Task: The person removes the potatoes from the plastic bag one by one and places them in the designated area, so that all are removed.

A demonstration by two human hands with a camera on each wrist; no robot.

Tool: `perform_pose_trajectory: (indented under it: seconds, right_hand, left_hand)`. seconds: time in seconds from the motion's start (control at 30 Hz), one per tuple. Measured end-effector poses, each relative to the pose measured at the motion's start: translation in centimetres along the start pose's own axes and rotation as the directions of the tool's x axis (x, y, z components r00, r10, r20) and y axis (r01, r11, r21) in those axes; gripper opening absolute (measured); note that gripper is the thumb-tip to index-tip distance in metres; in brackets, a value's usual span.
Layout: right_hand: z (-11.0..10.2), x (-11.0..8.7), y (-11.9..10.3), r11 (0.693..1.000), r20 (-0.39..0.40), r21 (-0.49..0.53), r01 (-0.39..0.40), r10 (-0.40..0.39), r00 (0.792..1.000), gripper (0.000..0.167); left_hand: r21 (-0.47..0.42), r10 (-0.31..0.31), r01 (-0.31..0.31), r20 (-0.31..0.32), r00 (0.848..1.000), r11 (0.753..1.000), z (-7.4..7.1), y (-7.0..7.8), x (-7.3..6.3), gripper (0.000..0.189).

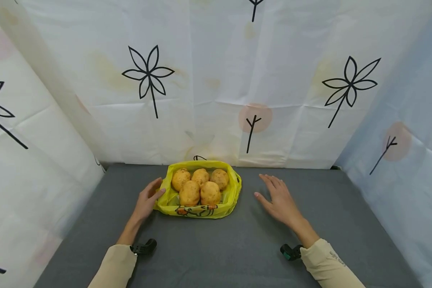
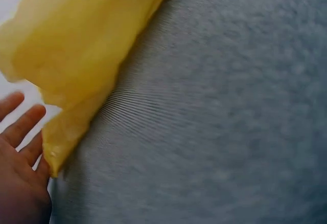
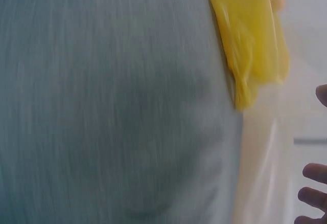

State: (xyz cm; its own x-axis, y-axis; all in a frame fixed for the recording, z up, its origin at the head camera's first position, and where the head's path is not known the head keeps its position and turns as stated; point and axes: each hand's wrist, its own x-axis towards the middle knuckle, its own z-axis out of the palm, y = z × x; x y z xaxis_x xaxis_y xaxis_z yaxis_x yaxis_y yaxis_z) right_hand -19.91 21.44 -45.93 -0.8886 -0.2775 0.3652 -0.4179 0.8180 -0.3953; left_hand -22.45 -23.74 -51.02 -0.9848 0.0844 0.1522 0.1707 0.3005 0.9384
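A yellow plastic bag (image 1: 221,213) sits with its mouth spread wide at the back middle of the table, an orange and black print on its front. Several potatoes (image 1: 189,193) lie inside it. My left hand (image 1: 146,202) is at the bag's left side, fingers extended and loose; in the left wrist view this hand (image 2: 20,173) is right against the bag's edge (image 2: 71,127). To the right of the bag, apart from it, my right hand (image 1: 281,203) hovers with spread fingers and holds nothing. Only some fingertips (image 3: 312,197) of it show in the right wrist view, beside the blurred bag (image 3: 250,45).
Dark grey cloth covers the table (image 1: 209,252). White sheets with leaf and twig drawings hang behind (image 1: 216,80) and on both sides. Black bands (image 1: 144,247) are on both wrists, next to beige sleeves (image 1: 115,264).
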Motion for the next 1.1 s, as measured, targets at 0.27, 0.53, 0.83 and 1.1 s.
perform_pose_trajectory:
  seconds: [0.27,0.53,0.83,1.1]
  right_hand:
    - [2.1,1.3,-4.2,0.984,0.029,0.167,0.056,-0.062,0.998,0.057]
    - [4.5,3.6,-7.6,0.933,-0.009,0.277,0.229,-0.236,0.972,0.048]
    - [6.9,4.8,-8.9,0.923,0.064,0.273,0.270,-0.297,0.953,0.046]
    - [7.7,5.1,-9.0,0.945,0.080,0.198,0.261,-0.281,0.956,0.046]
  left_hand:
    - [-0.009,-0.017,0.017,0.033,0.999,1.000,0.2,-0.8,0.0,0.056]
    - [-0.001,-0.021,0.022,0.050,0.999,1.000,0.1,-1.1,-0.1,0.057]
    - [-0.001,-0.044,0.044,0.052,0.998,0.999,0.1,-1.2,-0.1,0.058]
    - [-0.027,-0.052,0.054,0.064,0.997,0.998,0.0,-1.1,-0.1,0.059]
